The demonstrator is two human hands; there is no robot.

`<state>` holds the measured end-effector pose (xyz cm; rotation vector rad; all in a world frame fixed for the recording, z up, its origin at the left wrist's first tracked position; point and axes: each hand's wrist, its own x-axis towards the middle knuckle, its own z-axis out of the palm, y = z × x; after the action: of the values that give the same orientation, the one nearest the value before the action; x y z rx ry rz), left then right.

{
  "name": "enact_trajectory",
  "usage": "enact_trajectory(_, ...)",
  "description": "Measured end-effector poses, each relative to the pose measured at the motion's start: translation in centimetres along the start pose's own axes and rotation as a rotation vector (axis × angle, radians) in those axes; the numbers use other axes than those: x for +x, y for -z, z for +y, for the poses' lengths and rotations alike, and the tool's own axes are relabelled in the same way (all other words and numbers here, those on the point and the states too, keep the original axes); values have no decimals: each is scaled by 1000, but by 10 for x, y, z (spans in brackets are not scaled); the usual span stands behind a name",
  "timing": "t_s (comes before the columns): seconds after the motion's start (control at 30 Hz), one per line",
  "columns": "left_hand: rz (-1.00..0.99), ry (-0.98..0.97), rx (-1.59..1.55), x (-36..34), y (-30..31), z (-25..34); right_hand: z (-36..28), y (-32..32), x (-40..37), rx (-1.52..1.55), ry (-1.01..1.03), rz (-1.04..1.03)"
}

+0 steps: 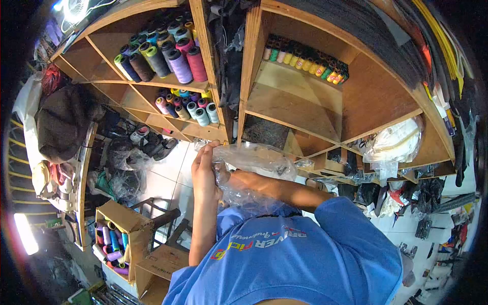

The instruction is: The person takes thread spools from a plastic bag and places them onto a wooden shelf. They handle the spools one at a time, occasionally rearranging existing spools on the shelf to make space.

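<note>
A crumpled clear plastic bag (259, 158) is bunched up in front of my chest. My left hand (205, 165) is raised at the bag's left edge, its fingers closed on the plastic and pointing up. From the right, my right forearm reaches across to the bag, where my right hand (235, 179) is closed on the plastic near the left wrist. Folds of plastic partly cover the right hand's fingers.
Wooden shelves (300, 119) stand ahead, holding large thread cones (180, 66) and a row of small spools (305, 63). At lower left, a cardboard box (127, 221) contains more thread cones. A bagged white bundle (399, 140) sits on the right shelf.
</note>
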<state>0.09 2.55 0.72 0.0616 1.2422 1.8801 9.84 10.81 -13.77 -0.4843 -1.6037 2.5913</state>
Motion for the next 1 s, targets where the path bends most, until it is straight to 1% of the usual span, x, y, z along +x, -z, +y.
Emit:
enact_trajectory(0.13,7,40,1,1,-10,-3,4,11,-13,-78,-88,5)
enact_trajectory(0.3,20,58,13,4,-15,-9,11,14,-18,-147,-135,13)
enact_trajectory(0.4,-71,88,-13,5,-12,-16,16,14,-14,-198,-149,22)
enact_trajectory(0.5,-48,107,-14,7,-16,-18,20,18,-10,-266,-172,22)
enact_trajectory(0.6,-107,123,-10,4,-16,-14,18,26,-7,-420,-258,1)
enact_trajectory(0.7,-98,94,12,8,-14,-13,7,37,-6,-675,-433,-77)
enact_trajectory(0.73,-65,51,59,11,-13,-15,2,38,-5,-769,-459,-100)
enact_trajectory(0.8,-44,59,66,13,-14,-12,19,54,-1,-1079,-116,-14)
enact_trajectory(0.87,-20,72,61,13,-14,-9,-42,41,-24,-1386,-91,-156)
enact_trajectory(0.9,-9,81,54,14,-14,-7,-75,35,-33,-1417,-179,-212)
enact_trajectory(0.97,5,80,50,18,-11,-6,-121,33,-46,-1473,-359,-322)
enact_trajectory(1.0,7,72,52,21,-7,-6,-143,38,-59,-1414,-281,-228)
